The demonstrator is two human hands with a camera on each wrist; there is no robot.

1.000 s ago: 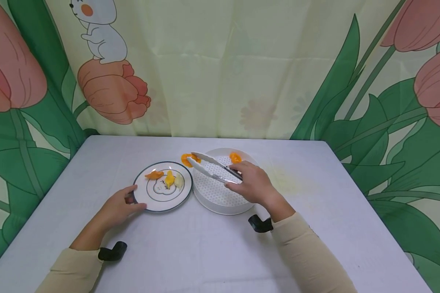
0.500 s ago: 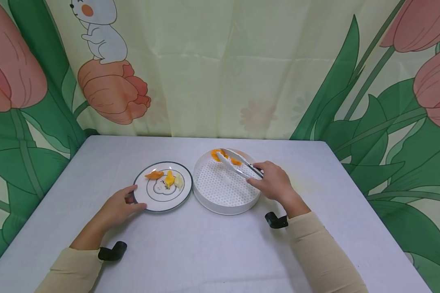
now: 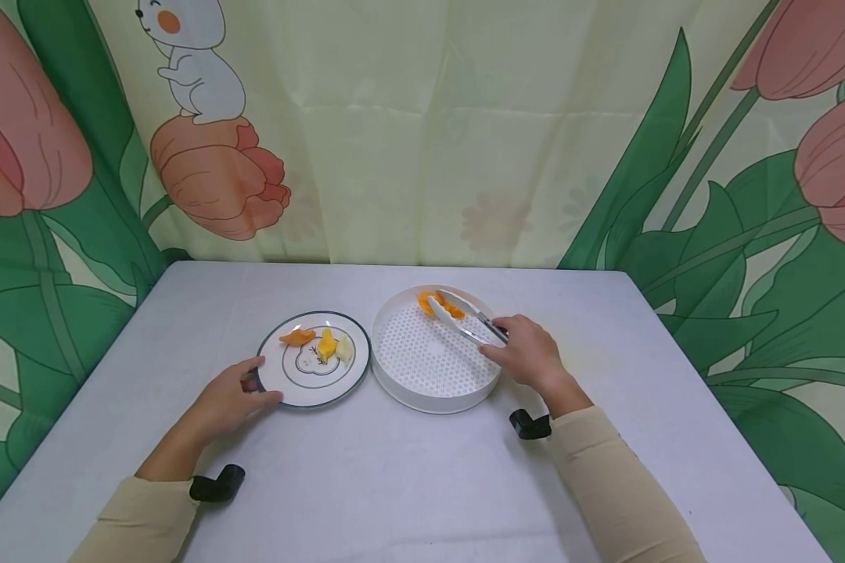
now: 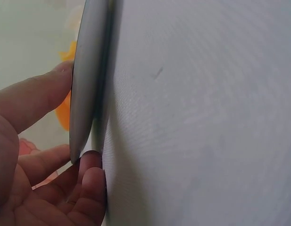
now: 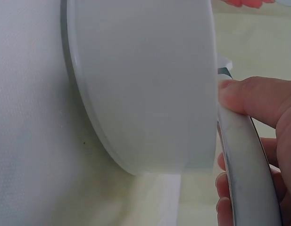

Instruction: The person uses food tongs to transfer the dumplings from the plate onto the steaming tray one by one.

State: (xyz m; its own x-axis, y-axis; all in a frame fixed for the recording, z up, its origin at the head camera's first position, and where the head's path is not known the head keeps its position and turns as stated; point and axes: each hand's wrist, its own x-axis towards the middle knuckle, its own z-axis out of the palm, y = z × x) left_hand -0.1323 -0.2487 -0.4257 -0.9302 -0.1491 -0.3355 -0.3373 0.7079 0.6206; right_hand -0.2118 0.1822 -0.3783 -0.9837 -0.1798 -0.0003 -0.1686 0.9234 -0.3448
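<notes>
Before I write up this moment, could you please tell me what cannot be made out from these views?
Right wrist view: the inside of the white container, hidden by its wall; the far end of the tongs' handle, cut off by the bottom edge.
Head view: whether the tongs pinch the orange pieces, partly covered by the tips.
Left wrist view: most food on the plate, hidden by its rim and the left hand.

Your left hand (image 3: 234,400) holds a plate (image 3: 297,386), your right hand (image 3: 533,357) tongs (image 3: 456,325)
The plate bears an orange piece (image 3: 298,337), a yellow piece (image 3: 326,344) and a pale piece (image 3: 344,349); just beside it, your tongs slant into the round white tray (image 3: 429,369), their tips at the orange bits (image 3: 424,303) near its far wall
</notes>
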